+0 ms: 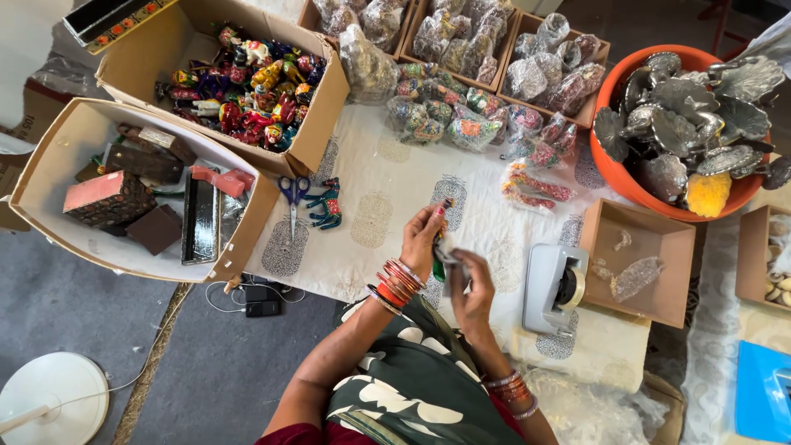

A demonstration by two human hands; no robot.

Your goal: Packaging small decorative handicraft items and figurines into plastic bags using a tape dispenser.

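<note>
Head view: small figurine [439, 247] between left hand [422, 239] and right hand [472, 290].

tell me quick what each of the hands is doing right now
Left hand: closed around a small green painted figure, fingers curled.
Right hand: pinching clear wrap at that same figure; its exact grip cannot be told.

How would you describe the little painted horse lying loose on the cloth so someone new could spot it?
Start at the patterned white cloth. Just below the box of painted figurines, blue-handled scissors lie; the painted horse lies right beside them. It is unwrapped, teal and red, and alone.
</note>
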